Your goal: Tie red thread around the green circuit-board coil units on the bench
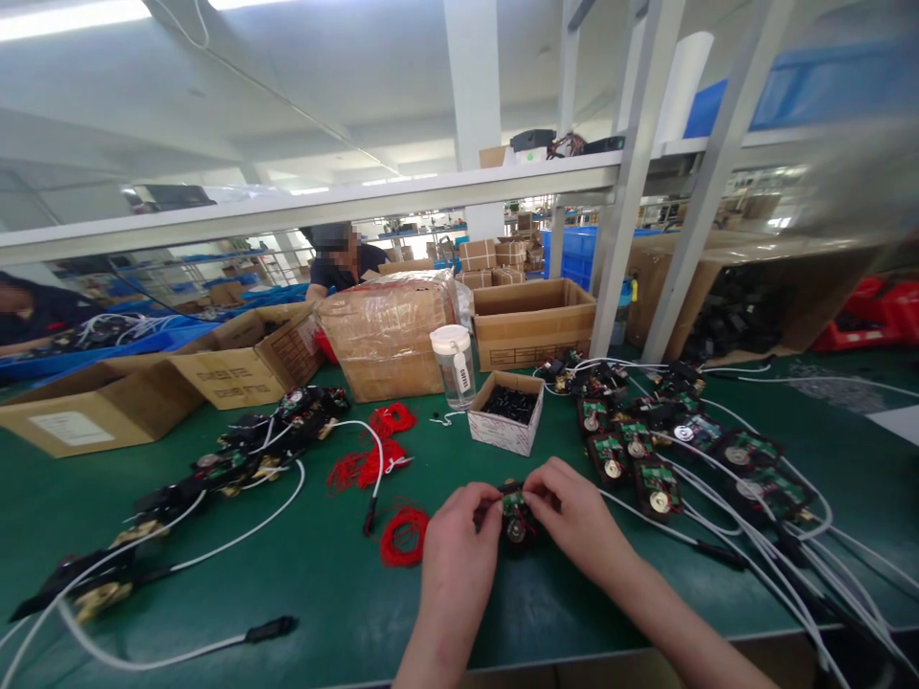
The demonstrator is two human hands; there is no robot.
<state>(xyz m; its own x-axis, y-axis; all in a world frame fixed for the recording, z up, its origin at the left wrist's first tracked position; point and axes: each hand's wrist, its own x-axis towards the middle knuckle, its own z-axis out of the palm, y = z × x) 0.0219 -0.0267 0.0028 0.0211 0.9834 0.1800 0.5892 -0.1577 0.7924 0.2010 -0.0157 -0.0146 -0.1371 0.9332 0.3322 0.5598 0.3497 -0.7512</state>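
Observation:
Both my hands meet over a small black module with a green circuit board (514, 522) at the front middle of the green table (323, 565). My left hand (459, 536) is closed on the module's left side. My right hand (571, 517) pinches its top edge from the right. A small white patterned box (506, 411) of black parts stands just beyond my hands. Red wire bundles (403, 536) lie to the left of my left hand.
Finished modules with white cables lie in a row at right (661, 483) and in a heap at left (236, 459). A clear jar (455, 366), cardboard boxes (535, 321) and a wrapped carton (388, 330) stand behind. Other people sit beyond the shelf frame.

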